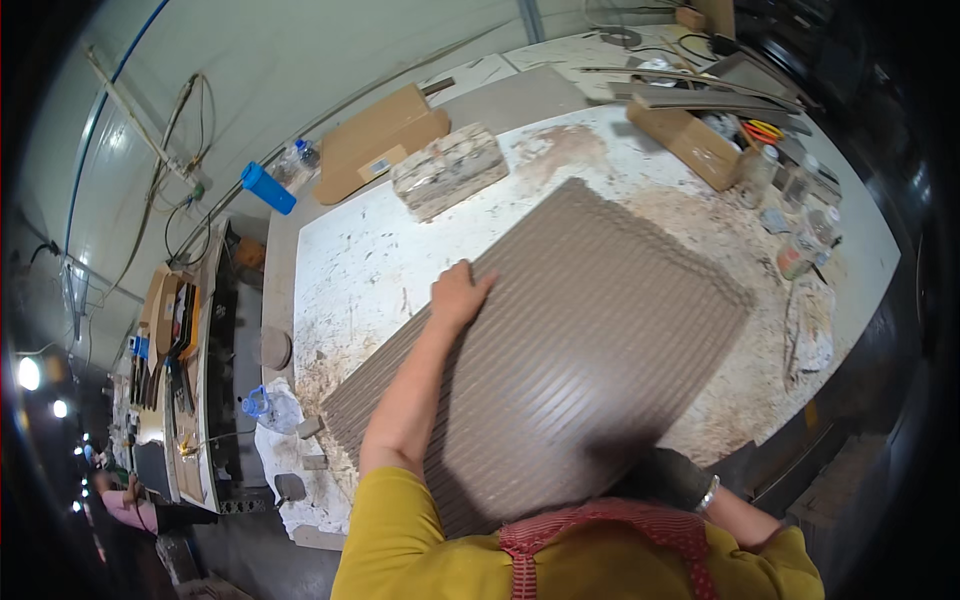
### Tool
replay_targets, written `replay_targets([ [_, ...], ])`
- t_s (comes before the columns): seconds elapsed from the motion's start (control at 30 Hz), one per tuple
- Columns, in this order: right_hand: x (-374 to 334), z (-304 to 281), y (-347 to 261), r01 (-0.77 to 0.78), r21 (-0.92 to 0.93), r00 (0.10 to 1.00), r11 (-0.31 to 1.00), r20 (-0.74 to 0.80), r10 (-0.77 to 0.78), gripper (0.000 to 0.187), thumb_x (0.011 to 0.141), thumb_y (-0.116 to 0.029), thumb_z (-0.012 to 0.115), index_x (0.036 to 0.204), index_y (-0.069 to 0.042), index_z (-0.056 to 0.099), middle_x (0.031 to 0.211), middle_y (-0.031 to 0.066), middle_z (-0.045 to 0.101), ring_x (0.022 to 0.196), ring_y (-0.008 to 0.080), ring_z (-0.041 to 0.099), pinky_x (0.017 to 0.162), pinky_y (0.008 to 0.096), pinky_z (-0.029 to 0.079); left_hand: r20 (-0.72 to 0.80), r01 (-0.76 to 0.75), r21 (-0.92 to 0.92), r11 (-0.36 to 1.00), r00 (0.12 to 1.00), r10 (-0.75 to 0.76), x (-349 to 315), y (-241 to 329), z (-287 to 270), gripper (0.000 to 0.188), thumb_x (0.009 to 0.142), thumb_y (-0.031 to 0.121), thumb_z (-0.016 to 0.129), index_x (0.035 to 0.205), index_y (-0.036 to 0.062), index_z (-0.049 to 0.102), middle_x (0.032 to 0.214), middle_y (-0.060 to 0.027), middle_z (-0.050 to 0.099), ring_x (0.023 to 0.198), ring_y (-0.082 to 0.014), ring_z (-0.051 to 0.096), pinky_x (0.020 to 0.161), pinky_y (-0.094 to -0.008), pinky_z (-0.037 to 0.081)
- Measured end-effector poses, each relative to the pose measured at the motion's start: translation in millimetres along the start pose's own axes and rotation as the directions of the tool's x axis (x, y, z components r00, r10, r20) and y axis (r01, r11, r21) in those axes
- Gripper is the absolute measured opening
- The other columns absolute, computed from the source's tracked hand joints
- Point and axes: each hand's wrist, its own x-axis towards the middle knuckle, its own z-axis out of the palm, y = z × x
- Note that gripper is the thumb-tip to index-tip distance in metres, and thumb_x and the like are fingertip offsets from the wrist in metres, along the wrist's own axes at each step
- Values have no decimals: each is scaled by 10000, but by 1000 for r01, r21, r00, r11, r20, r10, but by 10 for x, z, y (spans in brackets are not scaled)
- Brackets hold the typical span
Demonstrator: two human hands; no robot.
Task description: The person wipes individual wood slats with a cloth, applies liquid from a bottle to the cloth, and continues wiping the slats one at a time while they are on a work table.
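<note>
Spreads askew over the white, brown-smeared worktop [345,275] as a broad, four-sided, grey-brown ribbed panel [610,300]. Points one corner toward 12 o'clock, another between 2 and 3 o'clock, and a third between 8 and 9 o'clock. Shows close ribs across the upper face, with a ragged, scalloped edge from 12 to nearly 3 o'clock. Catches a pale sheen near the middle; darkens toward 5 o'clock. Disappears from sight toward 6 o'clock.

Ribbed panel [600,330], satin sheen; rough mottled block [452,174]; matt cardboard box [372,138]; matt cloth apron [523,545]
</note>
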Motion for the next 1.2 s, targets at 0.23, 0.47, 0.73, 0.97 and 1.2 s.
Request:
replay_targets([
  [0.23, 292, 721, 57, -176, 953, 861, 248, 27, 508, 397, 905, -236, 530, 1192, 38, 504, 1109, 216, 585, 987, 337, 603, 890, 383, 474, -60, -280, -8, 960, 958, 279, 724, 56, -19, 587, 792, 578, 593, 850, -7, 595, 853, -239, 644, 836, -409, 611, 735, -473, 474],
  [0.47, 1144, 46, -518, 88, 874, 908, -477, 127, 399, 407, 985, -338, 424, 1125, 10, 580, 1150, 221, 604, 1089, 377, 578, 969, 561, 431, -75, -305, 12, 952, 950, 305, 1312, -41, 119, 653, 813, 611, 533, 1040, 4, 613, 1060, -187, 639, 1029, -350, 582, 909, -463, 416],
  [0.73, 1357, -237, -590, -124, 884, 945, -451, 243, 216, 347, 928, -308, 543, 1053, 7, 617, 1197, 200, 587, 1130, 331, 565, 997, 464, 435, -47, -352, -67, 934, 936, 350, 1365, 31, 101, 617, 861, 543, 516, 1144, -3, 567, 1191, -175, 578, 1171, -327, 492, 1001, -495, 321],
  [0.97, 1658, -1956, -227, -148, -354, 958, 923, -285, 44, 224, 897, -197, 542, 1005, -28, 643, 1017, 102, 669, 921, 246, 644, 811, 328, 527, -607, -329, -300, 896, 790, 87, 721, -2140, -922, 453, 914, 291, 521, 1257, -4, 517, 1306, -204, 494, 1256, -320, 423, 1074, -381, 304],
  [1.2, 2853, -2897, 1222, -474, -468, 630, 746, -772, -84, 499, 919, -396, 518, 1278, -49, 488, 1308, 174, 497, 1185, 341, 488, 987, 445, 387, -51, 108, -970, 218, 786, -616, 155, -2706, -758, 821, 921, 579, 416, 1462, -5, 212, 1484, -173, 289, 1352, -264, 305, 1100, -365, 252],
])
